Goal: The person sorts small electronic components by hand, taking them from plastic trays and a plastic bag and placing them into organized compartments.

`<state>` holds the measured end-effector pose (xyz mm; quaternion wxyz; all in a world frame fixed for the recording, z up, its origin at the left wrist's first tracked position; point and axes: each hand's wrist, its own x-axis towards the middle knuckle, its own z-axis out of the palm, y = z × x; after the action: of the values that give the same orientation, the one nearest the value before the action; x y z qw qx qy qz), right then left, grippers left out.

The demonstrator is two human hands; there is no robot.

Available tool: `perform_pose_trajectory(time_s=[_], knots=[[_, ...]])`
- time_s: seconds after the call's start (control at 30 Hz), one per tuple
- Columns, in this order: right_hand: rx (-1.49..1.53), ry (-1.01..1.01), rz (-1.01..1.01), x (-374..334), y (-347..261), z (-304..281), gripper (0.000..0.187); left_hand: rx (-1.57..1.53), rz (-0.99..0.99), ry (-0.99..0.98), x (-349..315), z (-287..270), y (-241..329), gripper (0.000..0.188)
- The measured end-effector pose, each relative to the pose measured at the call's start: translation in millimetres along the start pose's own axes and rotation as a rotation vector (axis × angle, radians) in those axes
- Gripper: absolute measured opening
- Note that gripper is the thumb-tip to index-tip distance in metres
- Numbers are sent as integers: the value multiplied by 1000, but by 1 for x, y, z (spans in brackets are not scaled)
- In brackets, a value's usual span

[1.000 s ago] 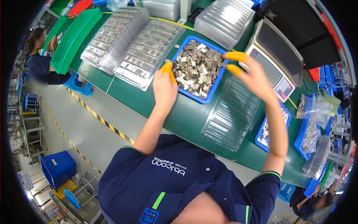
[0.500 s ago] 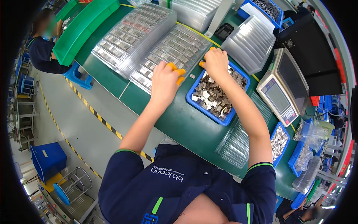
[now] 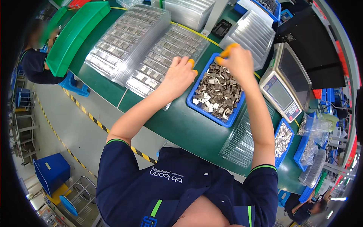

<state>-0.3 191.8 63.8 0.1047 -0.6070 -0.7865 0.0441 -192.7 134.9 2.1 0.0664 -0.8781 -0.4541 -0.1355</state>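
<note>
My left hand point(image 3: 178, 77), with yellow finger covers, is over the right edge of a clear plastic tray point(image 3: 145, 77). Rows of small metal pieces sit in that tray. Its fingers are bent together, and whatever they hold is hidden. Over the far end of a blue bin point(image 3: 192, 101) is my right hand point(image 3: 241, 64), its yellow-covered thumb and fingers closed; I cannot make out anything between them. The bin holds a heap of small grey and silvery metal pieces point(image 3: 217, 92).
Left of the tray stands a tall stack of filled clear trays point(image 3: 126, 41), beside a long green bin point(image 3: 75, 38). Bare clear trays point(image 3: 251, 38) lie at the back right. A scale point(image 3: 281, 90) and a smaller blue bin point(image 3: 283, 142) stand right. A co-worker point(image 3: 38, 62) sits far left.
My left hand has shifted right across the tray's edge toward the blue bin. My right hand has moved right, over the bin's far end. A loose metal piece on the table is no longer visible.
</note>
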Motion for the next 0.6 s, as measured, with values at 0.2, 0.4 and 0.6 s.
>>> perform_pose_trajectory(time_s=[0.2,0.4,0.6], knots=[[82,49,-50,-45,28,7,47,-6,97,-53,8,4,-2,11],[249,-161,-504,-93,4,10,48,-112,110,-77,8,9,-7,15],[181,-54,-396,-89,28,26,41,-241,-18,55,4,-20,3,15]])
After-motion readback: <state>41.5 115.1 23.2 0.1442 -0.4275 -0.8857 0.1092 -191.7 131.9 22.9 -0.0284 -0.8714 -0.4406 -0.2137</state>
